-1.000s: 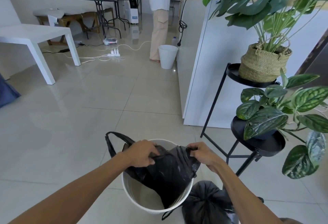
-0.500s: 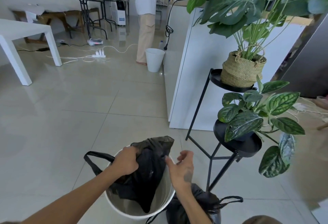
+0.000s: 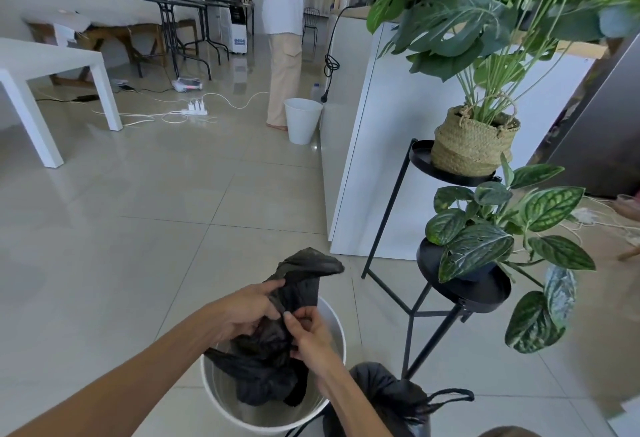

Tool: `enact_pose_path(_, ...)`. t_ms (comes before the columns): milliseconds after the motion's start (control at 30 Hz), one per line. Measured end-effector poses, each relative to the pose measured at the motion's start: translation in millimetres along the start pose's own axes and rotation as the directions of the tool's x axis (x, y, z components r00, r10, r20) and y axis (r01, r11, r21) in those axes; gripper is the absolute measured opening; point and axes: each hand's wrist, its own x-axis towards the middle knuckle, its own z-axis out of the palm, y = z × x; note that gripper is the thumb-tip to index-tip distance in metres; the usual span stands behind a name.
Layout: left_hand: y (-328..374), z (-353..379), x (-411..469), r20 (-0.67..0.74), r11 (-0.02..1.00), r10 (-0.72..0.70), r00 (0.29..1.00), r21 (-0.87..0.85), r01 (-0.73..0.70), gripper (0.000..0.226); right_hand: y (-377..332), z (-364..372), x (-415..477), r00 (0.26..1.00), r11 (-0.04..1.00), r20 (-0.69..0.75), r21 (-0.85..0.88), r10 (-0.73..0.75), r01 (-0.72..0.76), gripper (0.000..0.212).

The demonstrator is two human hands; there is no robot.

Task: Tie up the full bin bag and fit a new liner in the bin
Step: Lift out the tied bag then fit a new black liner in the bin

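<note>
A white round bin (image 3: 334, 332) stands on the tiled floor just below me. A crumpled black liner (image 3: 298, 284) hangs from above the rim down into the bin. My left hand (image 3: 242, 308) grips the liner's upper part from the left. My right hand (image 3: 308, 336) pinches the same liner close beside it, fingers closed on the plastic. A full black bin bag (image 3: 391, 398), tied with handles sticking out to the right, rests on the floor beside the bin at the lower right.
A black metal plant stand (image 3: 415, 301) with leafy pots is close on the right. A white counter (image 3: 381, 159) rises behind it. Farther back a person (image 3: 284, 38) stands by a second white bin (image 3: 303, 119). A white table (image 3: 52, 62) and floor cables are at left.
My hands have come together at the liner's top, bunching it up above the rim. My right hand, open half a second ago, now grips the liner. The view shifted right.
</note>
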Motion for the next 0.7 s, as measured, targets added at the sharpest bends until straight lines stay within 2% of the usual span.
enact_pose_path(33,-2,-1,2,-0.002,0.997,0.003,1.0,-0.077,-0.004,0.076,1,3,1,0.999,1.0,-0.035,0.009,-0.02,0.02,0.037)
enact_pose_path(100,-5,0,2,-0.002,0.992,0.029,1.0,-0.119,-0.029,0.069,4,5,4,0.997,0.998,-0.072,0.045,-0.03,0.033,0.03)
enact_pose_path(167,-7,1,-1,-0.056,0.996,0.086,0.995,-0.019,-0.087,0.063,4,2,6,0.996,1.0,-0.086,0.01,-0.027,0.028,0.021)
enact_pose_path(267,-12,3,-3,-0.207,0.981,0.162,0.965,0.134,-0.136,0.052,1,-10,6,0.987,0.99,-0.135,-0.121,-0.092,0.076,0.027)
enact_pose_path(367,-15,7,0,-0.204,0.962,0.215,0.955,0.213,-0.171,0.042,-5,-12,4,0.981,0.968,-0.091,-0.2,-0.173,0.153,0.026)
enact_pose_path(467,-15,13,-1,-0.157,0.917,0.284,0.946,0.333,-0.22,0.033,-8,-11,2,0.975,0.956,-0.086,-0.227,-0.207,0.183,0.015)
enact_pose_path(533,-17,12,1,-0.207,0.851,0.345,0.916,0.481,-0.212,0.022,-9,-15,4,0.97,0.937,-0.106,-0.3,-0.219,0.179,0.012)
enact_pose_path(567,-19,8,4,-0.27,0.779,0.39,0.881,0.607,-0.159,0.022,-10,-18,4,0.966,0.919,-0.126,-0.357,-0.225,0.167,0.014)
enact_pose_path(633,-22,-1,6,-0.374,0.652,0.47,0.799,0.758,-0.028,0.033,-10,-25,6,0.959,0.88,-0.166,-0.457,-0.228,0.13,0.012)
enact_pose_path(700,-24,-7,6,-0.393,0.565,0.471,0.789,0.822,0.072,0.036,-13,-30,8,0.954,0.822,-0.186,-0.562,-0.235,0.093,0.013)
